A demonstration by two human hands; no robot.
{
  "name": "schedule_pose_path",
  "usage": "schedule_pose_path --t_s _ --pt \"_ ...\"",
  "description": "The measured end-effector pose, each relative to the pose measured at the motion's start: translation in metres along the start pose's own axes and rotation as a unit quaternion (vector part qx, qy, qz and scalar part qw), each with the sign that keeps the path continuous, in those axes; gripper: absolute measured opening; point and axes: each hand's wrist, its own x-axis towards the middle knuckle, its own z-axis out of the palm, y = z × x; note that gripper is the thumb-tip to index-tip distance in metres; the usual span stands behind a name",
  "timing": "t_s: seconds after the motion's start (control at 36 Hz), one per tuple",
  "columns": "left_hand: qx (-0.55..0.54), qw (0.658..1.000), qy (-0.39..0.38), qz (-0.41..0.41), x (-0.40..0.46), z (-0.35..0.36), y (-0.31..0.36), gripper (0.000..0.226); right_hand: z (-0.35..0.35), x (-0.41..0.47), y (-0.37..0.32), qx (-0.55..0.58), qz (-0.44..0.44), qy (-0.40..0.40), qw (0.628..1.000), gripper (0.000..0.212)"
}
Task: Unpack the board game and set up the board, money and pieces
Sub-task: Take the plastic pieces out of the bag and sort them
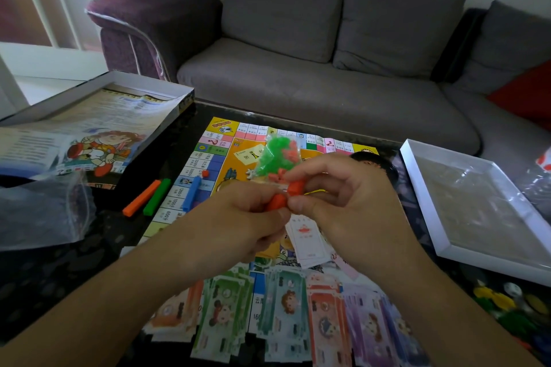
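Now the pieces: left hand [256,211] and right hand [337,188] both pinch the bag [275,158] above the board [205,158]; sticks [149,199] lie at nine o'clock. Next, probably, pulling it open gently.

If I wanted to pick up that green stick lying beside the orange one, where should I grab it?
Probably pinch the green stick across its narrow width near the middle, coming from above. It lies flat on the dark table, and the orange stick sits close along its left side, so the near end is the freest part.
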Motion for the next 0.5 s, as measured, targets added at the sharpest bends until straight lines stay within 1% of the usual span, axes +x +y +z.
schedule_pose_path --t_s 0.11,0.17,0.25,0.31,0.39,0.5 --pt "-0.034 0.999 0.005 -0.017 0.0013 0.0002 0.0000 0.022 -0.0009 -0.0014 -0.0024 0.016 0.018 -0.014 1.000 0.035" --pt "-0.033 0.999 0.005 -0.015 0.0017 0.0005 0.0009 0.019 -0.0003 -0.0014 -0.0034 0.029 0.021 -0.008 0.999 0.032" --pt "-0.025 1.000 0.015 -0.011 0.0020 0.0005 -0.0002 0.017 0.0015 -0.0014 -0.0028 0.011 0.015 0.004 1.000 0.029" --pt "-0.004 1.000 0.020 -0.008 0.0019 0.0009 -0.0012 0.017 0.0023 -0.0017 -0.0029 0.003 0.017 0.003 1.000 0.029" --pt "0.060 0.998 0.022 0.006 0.0010 0.0026 -0.0018 0.024 0.0033 -0.0026 -0.0045 -0.010 0.020 -0.005 1.000 0.030" --pt "0.119 0.993 0.012 0.008 0.0023 0.0036 -0.0029 0.022 0.0044 -0.0041 -0.0044 -0.024 0.026 -0.008 0.999 0.033"
